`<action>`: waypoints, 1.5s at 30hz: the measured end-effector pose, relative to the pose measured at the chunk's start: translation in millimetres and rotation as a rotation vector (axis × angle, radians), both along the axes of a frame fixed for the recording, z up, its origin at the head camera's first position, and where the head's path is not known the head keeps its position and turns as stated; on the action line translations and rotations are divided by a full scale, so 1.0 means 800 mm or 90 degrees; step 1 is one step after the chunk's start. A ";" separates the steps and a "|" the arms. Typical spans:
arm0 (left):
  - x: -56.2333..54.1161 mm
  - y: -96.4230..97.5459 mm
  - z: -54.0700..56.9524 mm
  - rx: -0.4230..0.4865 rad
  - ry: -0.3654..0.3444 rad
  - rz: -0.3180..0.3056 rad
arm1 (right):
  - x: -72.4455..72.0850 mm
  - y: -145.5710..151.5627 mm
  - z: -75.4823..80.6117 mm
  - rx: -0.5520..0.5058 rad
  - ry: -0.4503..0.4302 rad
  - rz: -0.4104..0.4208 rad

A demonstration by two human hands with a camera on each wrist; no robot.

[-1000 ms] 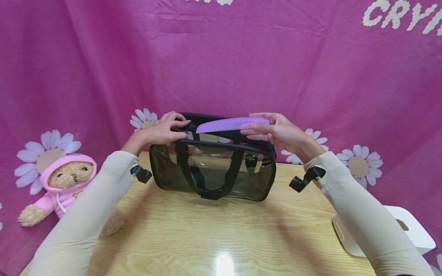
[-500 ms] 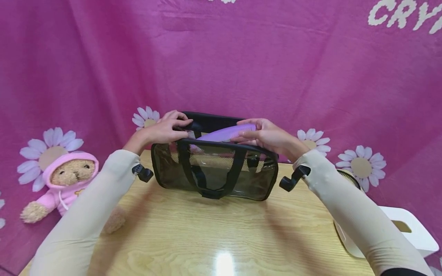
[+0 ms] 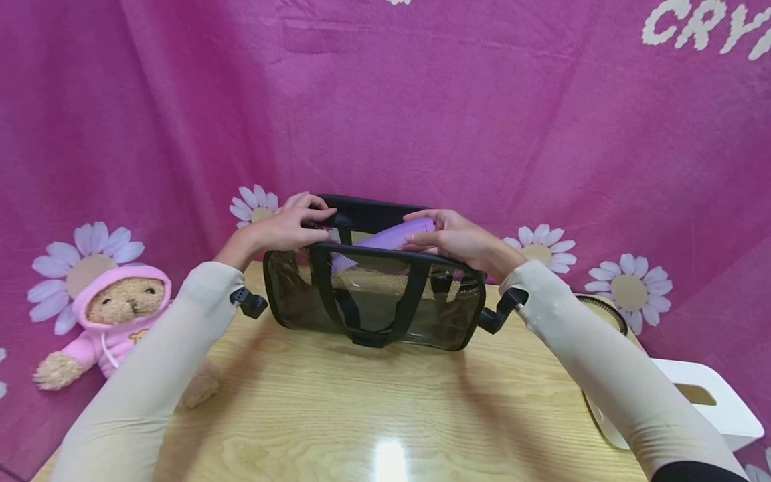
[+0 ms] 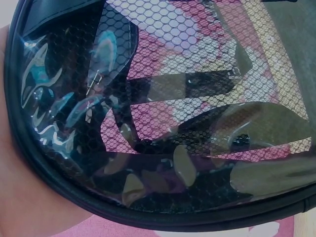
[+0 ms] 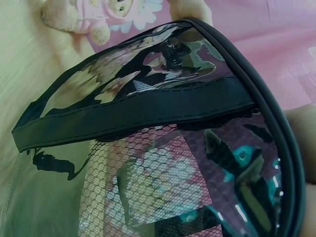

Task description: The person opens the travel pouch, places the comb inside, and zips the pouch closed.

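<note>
Pinching a purple comb (image 3: 391,237) between thumb and fingers of the right hand (image 3: 452,234), at the open mouth of a see-through, black-trimmed handbag (image 3: 282,294). Tilted downward to the left, tip inside the bag and visible through the clear front panel (image 3: 446,314). Holding the bag's left end with the left hand (image 3: 295,222), thumb and forefinger parted, fingers bent over the edge; impossible to tell how firmly. Set upright on a wood-grain tabletop (image 3: 337,408), handle (image 3: 369,339) hanging down the front. At left, partly behind a cream sleeve (image 3: 168,348), a plush bear (image 3: 120,335) in a pink hoodie; at far right, a white box (image 3: 731,415). Behind, a magenta cloth (image 3: 373,120) with white daisies.
</note>
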State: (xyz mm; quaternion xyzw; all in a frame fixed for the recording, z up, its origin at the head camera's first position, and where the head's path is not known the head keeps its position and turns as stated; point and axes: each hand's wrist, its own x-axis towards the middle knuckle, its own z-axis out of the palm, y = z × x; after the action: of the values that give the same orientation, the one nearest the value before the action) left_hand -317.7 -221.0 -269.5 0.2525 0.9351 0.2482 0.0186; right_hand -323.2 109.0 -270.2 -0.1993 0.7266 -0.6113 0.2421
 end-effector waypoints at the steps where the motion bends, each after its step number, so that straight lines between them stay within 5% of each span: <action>1: 0.000 0.000 0.000 -0.001 0.001 -0.001 | 0.000 -0.001 0.000 0.008 0.001 -0.004; 18: 0.003 -0.003 -0.001 -0.003 0.006 -0.006 | -0.004 -0.006 0.001 0.064 -0.015 0.004; 45: 0.001 0.000 -0.002 0.006 0.004 -0.011 | -0.011 -0.012 -0.002 0.043 -0.017 -0.021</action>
State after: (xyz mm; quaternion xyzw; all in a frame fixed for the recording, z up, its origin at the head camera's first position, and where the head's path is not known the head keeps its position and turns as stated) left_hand -317.1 -221.1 -271.3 0.2616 0.9316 0.2518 0.0164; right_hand -331.7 99.6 -272.1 -0.1709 0.7468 -0.5929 0.2481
